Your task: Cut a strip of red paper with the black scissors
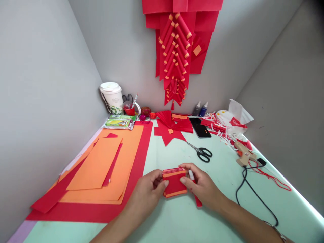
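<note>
Both hands hold a small stack of red paper pieces with orange edge strips (174, 183) just above the pale green table (222, 209). My left hand (148, 190) pinches the stack's left side with thumb and fingers. My right hand (202, 185) grips the right side and also has a small white stick-like item (191, 174) tucked between its fingers. A red strip (198, 200) pokes out under the right hand.
Orange and red paper sheets (106, 168) lie at left. Black scissors (201, 152), a phone (200, 128), a glue gun (243, 154) with its black cord (253, 194), red paper scraps, glue bottles (200, 109) and a white cup (111, 96) stand further back. A red firecracker decoration (176, 57) hangs on the wall.
</note>
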### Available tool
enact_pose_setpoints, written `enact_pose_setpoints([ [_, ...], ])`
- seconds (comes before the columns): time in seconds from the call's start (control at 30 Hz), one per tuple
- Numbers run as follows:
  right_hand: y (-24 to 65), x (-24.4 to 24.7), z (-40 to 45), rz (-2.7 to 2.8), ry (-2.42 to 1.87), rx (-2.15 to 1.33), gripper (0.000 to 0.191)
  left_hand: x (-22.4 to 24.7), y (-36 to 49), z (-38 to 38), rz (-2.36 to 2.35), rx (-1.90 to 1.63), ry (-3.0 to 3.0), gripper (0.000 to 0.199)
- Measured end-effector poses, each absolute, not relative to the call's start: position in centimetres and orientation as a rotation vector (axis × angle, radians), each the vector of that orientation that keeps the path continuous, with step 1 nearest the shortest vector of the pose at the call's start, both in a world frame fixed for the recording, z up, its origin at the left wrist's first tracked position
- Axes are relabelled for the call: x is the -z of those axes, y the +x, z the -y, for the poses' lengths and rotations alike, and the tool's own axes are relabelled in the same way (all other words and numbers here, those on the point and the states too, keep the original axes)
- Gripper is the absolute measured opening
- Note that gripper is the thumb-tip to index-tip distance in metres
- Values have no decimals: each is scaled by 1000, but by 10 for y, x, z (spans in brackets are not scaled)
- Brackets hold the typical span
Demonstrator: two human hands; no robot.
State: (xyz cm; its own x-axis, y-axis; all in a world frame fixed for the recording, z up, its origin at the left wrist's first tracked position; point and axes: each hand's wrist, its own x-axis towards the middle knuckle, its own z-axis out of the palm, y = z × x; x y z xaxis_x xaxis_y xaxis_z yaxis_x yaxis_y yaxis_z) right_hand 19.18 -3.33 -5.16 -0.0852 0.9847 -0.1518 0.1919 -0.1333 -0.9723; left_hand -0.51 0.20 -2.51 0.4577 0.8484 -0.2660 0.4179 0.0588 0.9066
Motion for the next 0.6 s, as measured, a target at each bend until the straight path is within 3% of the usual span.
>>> enact_pose_setpoints([
  [0.23,191,50,32,1367,-1404,-1382,13,26,-5,1,-1127,-460,1585,22],
  [0.6,187,48,31,1253,-1410,-1494,26,17,-8,7,-1205,-366,1653,26],
])
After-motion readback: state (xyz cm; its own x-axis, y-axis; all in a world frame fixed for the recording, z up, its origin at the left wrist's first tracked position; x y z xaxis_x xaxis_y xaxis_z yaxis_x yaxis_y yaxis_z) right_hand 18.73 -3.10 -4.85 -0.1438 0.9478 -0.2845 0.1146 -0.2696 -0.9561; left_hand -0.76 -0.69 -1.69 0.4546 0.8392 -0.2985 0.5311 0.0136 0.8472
